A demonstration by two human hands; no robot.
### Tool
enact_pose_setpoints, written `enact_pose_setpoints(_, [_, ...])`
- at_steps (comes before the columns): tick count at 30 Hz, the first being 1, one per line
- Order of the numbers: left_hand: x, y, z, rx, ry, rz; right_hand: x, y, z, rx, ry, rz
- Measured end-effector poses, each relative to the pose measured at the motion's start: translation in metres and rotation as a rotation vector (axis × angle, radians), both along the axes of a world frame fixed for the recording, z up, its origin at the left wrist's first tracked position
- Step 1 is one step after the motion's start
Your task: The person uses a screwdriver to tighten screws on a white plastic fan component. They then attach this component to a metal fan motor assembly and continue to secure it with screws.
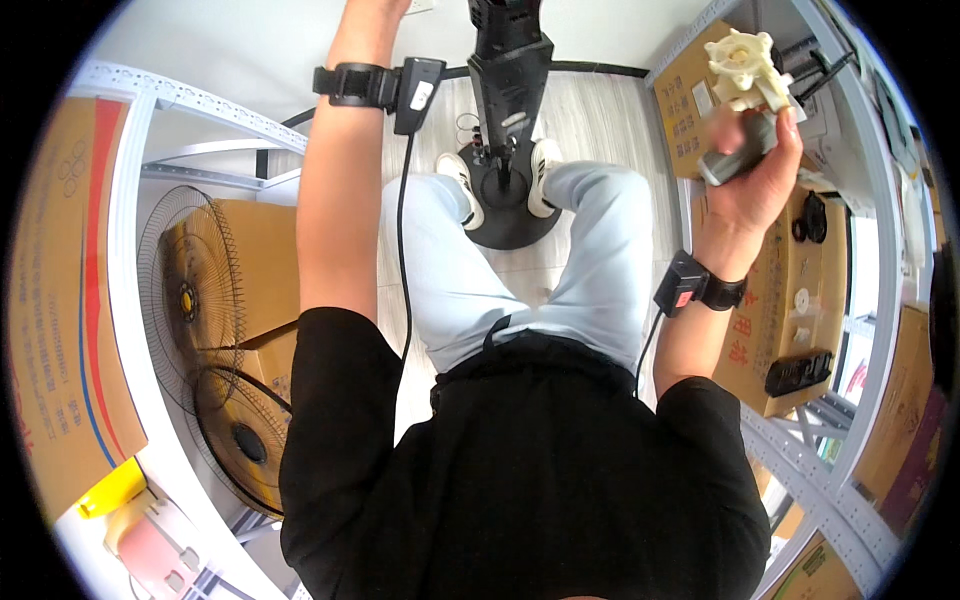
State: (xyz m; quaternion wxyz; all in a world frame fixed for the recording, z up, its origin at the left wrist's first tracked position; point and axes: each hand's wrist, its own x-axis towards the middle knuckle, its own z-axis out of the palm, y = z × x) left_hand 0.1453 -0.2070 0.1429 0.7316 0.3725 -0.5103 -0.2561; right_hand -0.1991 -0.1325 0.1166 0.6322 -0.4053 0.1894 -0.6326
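My right hand [755,190] is raised at the upper right, its thumb and fingers wrapped round a grey rounded piece [745,150]. A cream plastic part [742,60] with a lobed, flower-like top sits at the upper end of that piece; I cannot tell whether the two are joined. My left arm reaches straight up to the top edge, and only the base of my left hand [378,12] shows there; its fingers are cut off. Closest to it is a black upright stand [508,85] on a round black base [505,232], set between my feet.
Two wire fan guards [192,300] lean against cardboard boxes [265,265] on the left rack. On the right, a carton [750,340] carries a black slotted part [799,373] and small white pieces. Metal shelf posts [885,330] flank me. Black cables [405,230] run from both wristbands.
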Motion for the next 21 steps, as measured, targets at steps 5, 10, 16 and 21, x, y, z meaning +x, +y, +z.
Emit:
enact_pose_setpoints(5, [0.003,-0.001,-0.012,-0.029,0.128,-0.120,-0.035,0.015,-0.009,-0.044,-0.021,-0.026])
enact_pose_setpoints(10, [0.031,0.005,-0.024,0.076,0.097,-0.106,-0.062,0.025,-0.022,-0.044,-0.029,0.029])
enact_pose_setpoints(16, [0.041,-0.016,-0.045,0.144,0.222,-0.066,-0.088,0.046,-0.068,0.115,0.106,-0.148])
enact_pose_setpoints(21, [0.026,0.000,-0.021,0.221,0.128,-0.078,-0.081,0.063,-0.073,0.262,-0.148,-0.153])
